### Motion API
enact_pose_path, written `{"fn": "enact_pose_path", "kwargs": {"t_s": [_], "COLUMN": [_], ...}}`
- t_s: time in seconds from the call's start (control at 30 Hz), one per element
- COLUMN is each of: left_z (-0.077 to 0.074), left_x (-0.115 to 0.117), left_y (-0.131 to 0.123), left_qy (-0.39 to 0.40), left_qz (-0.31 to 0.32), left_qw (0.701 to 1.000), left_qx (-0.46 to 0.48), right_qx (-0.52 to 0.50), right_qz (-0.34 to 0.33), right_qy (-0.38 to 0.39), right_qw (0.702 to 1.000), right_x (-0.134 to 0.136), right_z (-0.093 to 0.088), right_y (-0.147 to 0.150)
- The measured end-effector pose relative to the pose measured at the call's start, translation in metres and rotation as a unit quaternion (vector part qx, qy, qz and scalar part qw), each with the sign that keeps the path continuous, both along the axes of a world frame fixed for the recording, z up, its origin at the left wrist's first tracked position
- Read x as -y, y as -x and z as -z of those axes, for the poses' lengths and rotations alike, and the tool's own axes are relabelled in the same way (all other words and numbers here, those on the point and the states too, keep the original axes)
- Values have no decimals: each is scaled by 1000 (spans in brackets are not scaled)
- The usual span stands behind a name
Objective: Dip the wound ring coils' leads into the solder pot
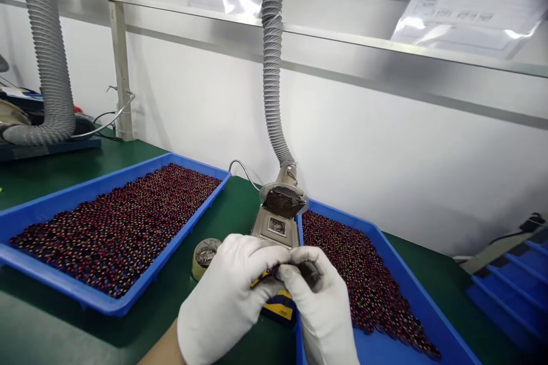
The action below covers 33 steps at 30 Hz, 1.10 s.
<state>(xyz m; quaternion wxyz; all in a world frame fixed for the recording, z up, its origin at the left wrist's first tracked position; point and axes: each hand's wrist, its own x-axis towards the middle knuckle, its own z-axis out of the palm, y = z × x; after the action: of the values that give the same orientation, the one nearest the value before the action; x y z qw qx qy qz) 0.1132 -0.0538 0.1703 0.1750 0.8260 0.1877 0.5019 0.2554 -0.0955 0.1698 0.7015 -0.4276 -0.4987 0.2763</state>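
Observation:
My left hand wears a white glove and is closed, pinching a small dark part between thumb and fingers. My right hand, also gloved in white, meets it at the fingertips, curled and closed on the same small part. Fingers hide most of that part, so its exact kind does not show. Just beyond the hands stands a metal-topped machine with a small square well of grey material and a yellow-and-blue front. A round tin with silvery-grey contents sits left of the machine.
Blue trays on both sides hold heaps of small dark, red and gold parts. A grey ribbed hose drops to a round guarded hood above the machine. Blue stacked bins stand at right on the green bench.

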Motion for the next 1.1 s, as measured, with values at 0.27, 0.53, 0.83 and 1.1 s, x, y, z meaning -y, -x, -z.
{"fn": "enact_pose_path", "kwargs": {"t_s": [0.27, 0.53, 0.83, 1.1], "left_z": [1, -7, -9, -8], "left_x": [-8, -1, 5, 0], "left_y": [4, 8, 9, 13], "left_qy": [44, -115, -151, -77], "left_qz": [68, 24, -33, -23], "left_qw": [995, 993, 988, 997], "left_qx": [55, 33, 27, -9], "right_qx": [65, 34, -217, -254], "right_qz": [-116, -83, -84, -179], "right_qy": [-36, -106, -51, 85], "right_qw": [990, 990, 971, 947], "right_x": [5, 5, 8, 10], "right_z": [2, 9, -4, -2], "right_y": [-17, 2, 9, 30]}}
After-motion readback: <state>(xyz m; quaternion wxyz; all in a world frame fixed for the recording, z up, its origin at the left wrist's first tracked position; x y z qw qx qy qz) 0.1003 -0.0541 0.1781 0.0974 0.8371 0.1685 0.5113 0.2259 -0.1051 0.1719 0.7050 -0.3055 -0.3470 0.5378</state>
